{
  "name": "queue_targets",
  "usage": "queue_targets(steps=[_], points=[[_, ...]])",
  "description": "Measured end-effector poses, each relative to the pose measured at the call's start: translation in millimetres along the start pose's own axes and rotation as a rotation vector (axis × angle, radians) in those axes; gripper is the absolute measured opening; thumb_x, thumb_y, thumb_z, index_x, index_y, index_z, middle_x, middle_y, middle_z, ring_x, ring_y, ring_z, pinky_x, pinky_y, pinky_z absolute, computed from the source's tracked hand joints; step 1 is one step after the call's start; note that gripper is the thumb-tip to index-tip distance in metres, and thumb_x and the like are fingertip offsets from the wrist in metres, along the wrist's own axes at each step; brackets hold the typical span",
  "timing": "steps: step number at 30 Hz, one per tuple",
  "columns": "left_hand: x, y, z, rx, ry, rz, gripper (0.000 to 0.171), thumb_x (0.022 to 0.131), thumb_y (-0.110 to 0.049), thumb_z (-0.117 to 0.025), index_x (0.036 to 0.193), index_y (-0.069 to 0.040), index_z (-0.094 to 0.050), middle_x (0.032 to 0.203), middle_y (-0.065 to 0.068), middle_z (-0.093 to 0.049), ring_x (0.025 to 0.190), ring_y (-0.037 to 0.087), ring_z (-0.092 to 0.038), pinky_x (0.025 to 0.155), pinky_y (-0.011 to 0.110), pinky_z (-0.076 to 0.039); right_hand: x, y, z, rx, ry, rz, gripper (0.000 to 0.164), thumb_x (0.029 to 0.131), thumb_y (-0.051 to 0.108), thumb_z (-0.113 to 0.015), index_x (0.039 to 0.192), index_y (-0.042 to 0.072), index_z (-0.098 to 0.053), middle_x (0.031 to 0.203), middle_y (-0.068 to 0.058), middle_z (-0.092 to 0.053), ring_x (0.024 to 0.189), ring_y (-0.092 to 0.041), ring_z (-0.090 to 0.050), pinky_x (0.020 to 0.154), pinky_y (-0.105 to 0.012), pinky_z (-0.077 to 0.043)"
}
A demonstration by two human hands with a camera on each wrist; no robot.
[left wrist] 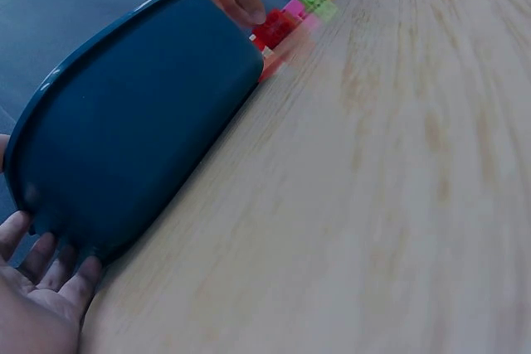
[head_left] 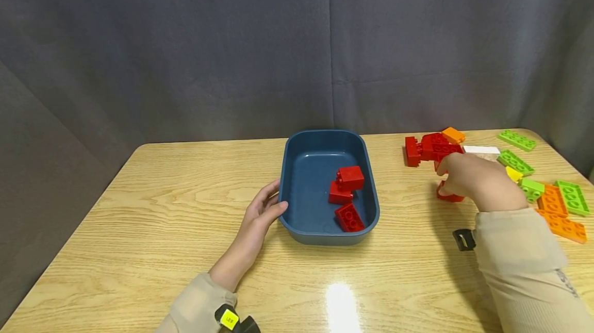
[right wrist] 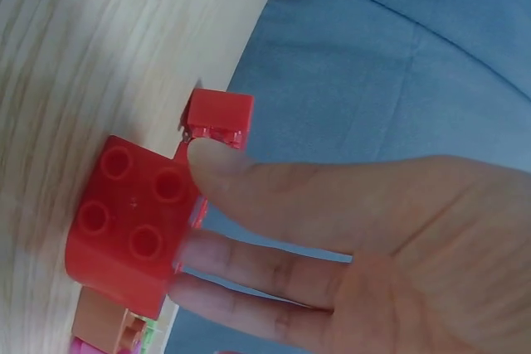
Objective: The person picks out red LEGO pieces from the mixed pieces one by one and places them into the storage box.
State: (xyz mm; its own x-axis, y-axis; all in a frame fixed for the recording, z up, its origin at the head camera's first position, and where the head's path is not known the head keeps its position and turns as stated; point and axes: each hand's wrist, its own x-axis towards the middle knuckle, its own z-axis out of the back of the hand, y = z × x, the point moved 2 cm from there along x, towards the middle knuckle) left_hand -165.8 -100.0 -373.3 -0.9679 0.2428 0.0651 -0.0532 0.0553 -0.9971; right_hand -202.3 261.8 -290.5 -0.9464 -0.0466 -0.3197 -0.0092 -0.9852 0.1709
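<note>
A dark blue plastic box (head_left: 320, 238) stands on the table with several red toy bricks (head_left: 350, 178) inside. My left hand (head_left: 257, 217) holds its left side, the thumb at the rim and the fingers along the outer wall. In the left wrist view, fingertips touch the box (left wrist: 141, 113) low on its wall. Over on the right, my right hand (head_left: 480, 178) reaches down and pinches a red brick (head_left: 451, 198) low at the table. The right wrist view shows this brick (right wrist: 133, 221) with its studs facing the camera, the thumb and fingers at its edge.
Beyond the right hand lies a cluster of red bricks (head_left: 429, 146), with an orange brick (head_left: 453, 135) and a white brick (head_left: 481, 150) beside it. Farther right are green plates (head_left: 573, 197) and orange plates (head_left: 562, 226). A grey curtain (head_left: 232, 54) hangs behind the table.
</note>
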Motion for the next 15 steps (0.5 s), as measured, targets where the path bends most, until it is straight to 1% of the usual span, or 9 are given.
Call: queue_targets(steps=[4,8,13,15], points=[[-0.3,0.2,0.4,0.002,0.0,0.001,0.054,0.093,-0.015,-0.048,0.144,-0.007,-0.032,0.148,0.018,-0.037,0.132,0.028,-0.038,0.112,0.049,-0.03,2.0,-1.1,-2.3,0.006,0.009,0.005,0.053,0.075,0.019,-0.072,0.12,-0.007,-0.058,0.114,-0.031,-0.062,0.084,-0.033,-0.058,0.069,-0.054,-0.047],[-0.2,0.2,0.5,0.003,-0.001,0.0,0.054,0.093,-0.015,-0.049,0.144,-0.008,-0.033,0.148,0.018,-0.038,0.132,0.028,-0.039,0.112,0.049,-0.03,3.7,-1.6,-4.6,0.004,0.003,0.014,0.049,0.075,0.016,-0.07,0.117,-0.007,-0.06,0.112,-0.031,-0.063,0.084,-0.034,-0.058,0.07,-0.055,-0.046],[-0.2,0.5,0.4,0.004,-0.004,0.004,0.053,0.093,-0.015,-0.049,0.144,-0.008,-0.033,0.148,0.018,-0.038,0.132,0.028,-0.039,0.112,0.049,-0.03,5.0,-1.4,-8.0,-0.015,-0.012,0.024,0.045,0.074,0.014,-0.071,0.114,-0.006,-0.062,0.115,-0.035,-0.06,0.09,-0.04,-0.058,0.07,-0.057,-0.047],[-0.2,0.8,0.4,0.004,-0.005,0.006,0.053,0.093,-0.015,-0.049,0.144,-0.008,-0.033,0.148,0.018,-0.038,0.132,0.028,-0.039,0.112,0.049,-0.03,5.8,-1.1,-9.3,-0.027,-0.012,0.025,0.044,0.073,0.014,-0.071,0.112,-0.005,-0.064,0.114,-0.035,-0.061,0.089,-0.04,-0.059,0.069,-0.056,-0.048]])
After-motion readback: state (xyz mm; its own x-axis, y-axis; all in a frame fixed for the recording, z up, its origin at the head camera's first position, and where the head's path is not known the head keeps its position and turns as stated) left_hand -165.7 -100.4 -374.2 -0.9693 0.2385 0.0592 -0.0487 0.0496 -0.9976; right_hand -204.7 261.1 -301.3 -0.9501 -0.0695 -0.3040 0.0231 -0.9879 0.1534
